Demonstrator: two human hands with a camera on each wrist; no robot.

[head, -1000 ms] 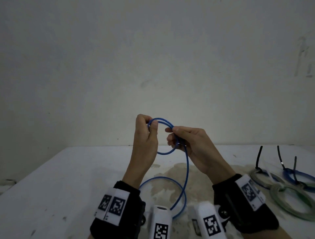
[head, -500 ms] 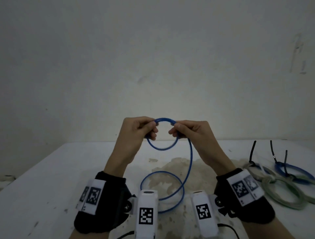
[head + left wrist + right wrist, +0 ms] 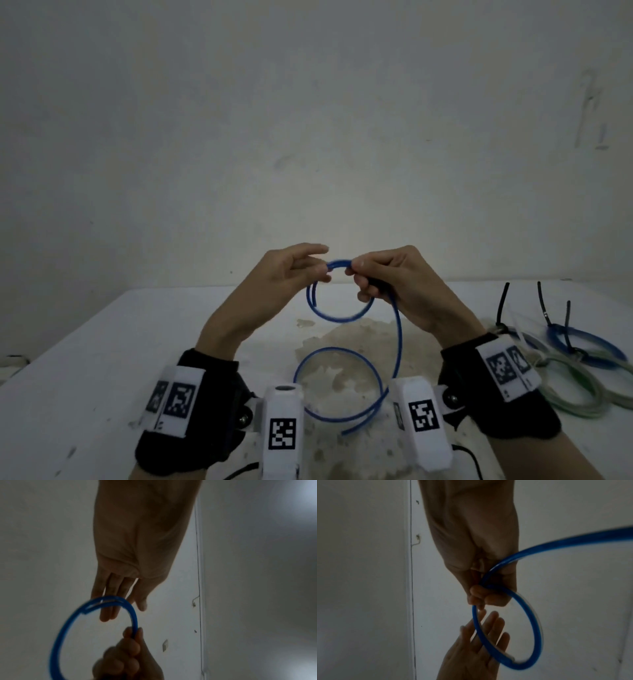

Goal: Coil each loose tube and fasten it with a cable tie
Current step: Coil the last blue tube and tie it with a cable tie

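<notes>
**Blue tube, coiling step in hand**

Blue tube (image 3: 342, 313) hangs in the air above the worktop (image 3: 102, 359), one small loop formed between our two hands, the free length dropping down the right side into a wide curl that lies on the stained surface. Our right hand (image 3: 404, 287) pinches the top of the loop, its fingers (image 3: 488, 595) curled round the tube. Our left hand (image 3: 274, 277) is released: its fingers (image 3: 109, 609) are straight and lie just beside or lightly against the loop, gripping nothing; we cannot tell whether they touch. One cut end of the tube sits on the loop's left side. To the right on the worktop lie finished coils (image 3: 582, 377), grey-green and blue, each carrying a black cable tie (image 3: 501, 303). We judge the coiling about half done. The next move calls for the left hand to gather the trailing length into a second turn while the right keeps the loop from springing open.
</notes>
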